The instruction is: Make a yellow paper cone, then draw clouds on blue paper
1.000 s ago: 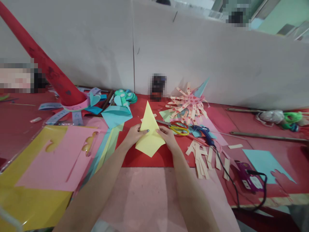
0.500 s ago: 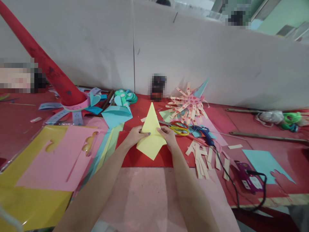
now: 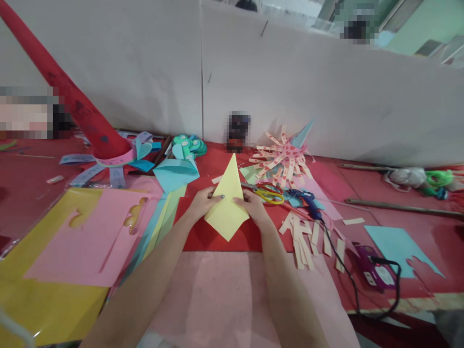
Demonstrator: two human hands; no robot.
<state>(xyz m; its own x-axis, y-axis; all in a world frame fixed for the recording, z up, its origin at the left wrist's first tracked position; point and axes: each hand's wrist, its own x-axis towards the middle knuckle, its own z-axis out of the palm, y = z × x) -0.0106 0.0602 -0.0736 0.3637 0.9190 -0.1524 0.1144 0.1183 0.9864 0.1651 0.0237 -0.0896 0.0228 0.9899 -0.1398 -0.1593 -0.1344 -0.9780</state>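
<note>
A yellow paper (image 3: 227, 215), shaped to a point at its top, is held between my two hands above a red sheet (image 3: 203, 240). My left hand (image 3: 203, 202) grips its left edge, thumb on the front and fingers partly hidden behind. On the right edge, my right hand (image 3: 251, 204) pinches the paper the same way, thumb in front. The paper's lower end forms a wide corner pointing toward me. Just right of my right hand lie scissors with yellow and red handles (image 3: 270, 193).
A blue glue gun (image 3: 308, 200), cream paper strips (image 3: 299, 241) and a purple power box (image 3: 375, 266) sit to the right. Pink sheets (image 3: 83, 237) lie left. A tall red cone (image 3: 83, 106) and a heart-patterned paper craft (image 3: 286, 154) stand behind.
The yellow paper's tip has shifted slightly right and its lower corner slightly left. My right thumb has moved a little left on the paper. Both hands still hold it.
</note>
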